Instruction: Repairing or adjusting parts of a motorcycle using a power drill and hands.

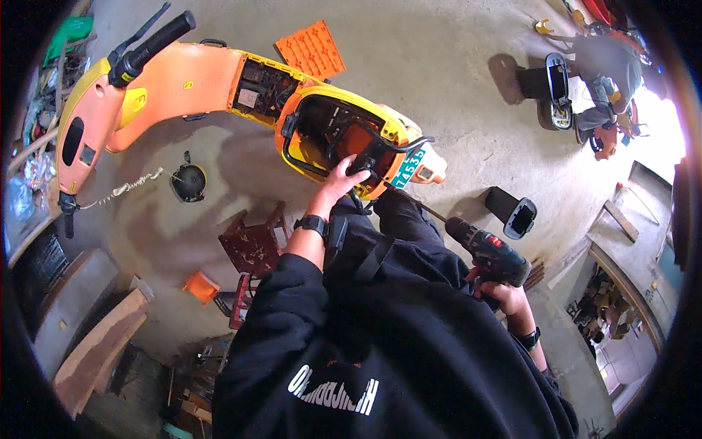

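Scooter, orange and yellow, lies across the upper half of the view: long axis roughly 10 to 4 o'clock, handlebar end at 10, tail with green number plate toward 4. Drill sits between 3 and 4 o'clock of view centre, long axis 4 to 10, long bit pointing at 10, toward the scooter's tail; tip contact can't be told. Right hand is wrapped round the drill's handle, fingers closed, mostly hidden by the tool body. Left hand is at 11 o'clock, close to centre, at the near rim of the scooter's open rear bay; fingers part-spread, thumb apart, resting on black parts there. Whether it pinches anything, can't tell. Black bucket stands near 3 o'clock, just past the drill. Orange panel lies just short of 12, helmet at 9 to 10, stool past 8.
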Motion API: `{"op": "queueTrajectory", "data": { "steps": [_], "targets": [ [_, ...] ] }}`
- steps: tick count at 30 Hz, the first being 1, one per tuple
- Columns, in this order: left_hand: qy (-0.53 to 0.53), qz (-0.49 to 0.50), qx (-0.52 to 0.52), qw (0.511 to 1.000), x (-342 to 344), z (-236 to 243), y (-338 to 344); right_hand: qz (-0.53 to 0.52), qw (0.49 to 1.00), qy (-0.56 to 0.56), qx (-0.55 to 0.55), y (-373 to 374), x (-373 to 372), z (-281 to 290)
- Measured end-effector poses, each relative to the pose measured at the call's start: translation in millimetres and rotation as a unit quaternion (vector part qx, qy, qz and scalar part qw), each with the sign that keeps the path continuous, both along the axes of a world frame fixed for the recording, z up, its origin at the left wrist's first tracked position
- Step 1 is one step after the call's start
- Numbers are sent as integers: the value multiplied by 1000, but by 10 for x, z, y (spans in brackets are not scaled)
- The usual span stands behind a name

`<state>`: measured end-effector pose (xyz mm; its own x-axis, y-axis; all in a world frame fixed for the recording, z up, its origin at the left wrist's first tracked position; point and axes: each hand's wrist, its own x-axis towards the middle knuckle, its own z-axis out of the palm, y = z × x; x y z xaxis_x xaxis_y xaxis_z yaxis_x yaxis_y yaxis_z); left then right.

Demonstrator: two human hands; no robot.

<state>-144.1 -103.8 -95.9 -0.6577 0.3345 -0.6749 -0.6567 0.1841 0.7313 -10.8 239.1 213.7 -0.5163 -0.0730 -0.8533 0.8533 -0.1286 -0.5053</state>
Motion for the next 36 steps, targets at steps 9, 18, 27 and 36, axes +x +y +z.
{"op": "queueTrajectory", "data": {
  "steps": [9, 18, 27, 36],
  "targets": [
    [92, -81, -130, 984, 46, 52, 450, 51, 998, 44, 17, 170, 239, -168],
    [101, -128, -147, 976, 188, -262, 337, -27, 999, 11, 16, 229, 546, -195],
    [163, -96, -254, 948, 354, 167, 612, -6, 1000, -4, 10, 130, 601, -290],
    [148, -110, -224, 957, 620, 461, 694, -2, 999, 39, 16, 29, 512, -335]
  ]
}}
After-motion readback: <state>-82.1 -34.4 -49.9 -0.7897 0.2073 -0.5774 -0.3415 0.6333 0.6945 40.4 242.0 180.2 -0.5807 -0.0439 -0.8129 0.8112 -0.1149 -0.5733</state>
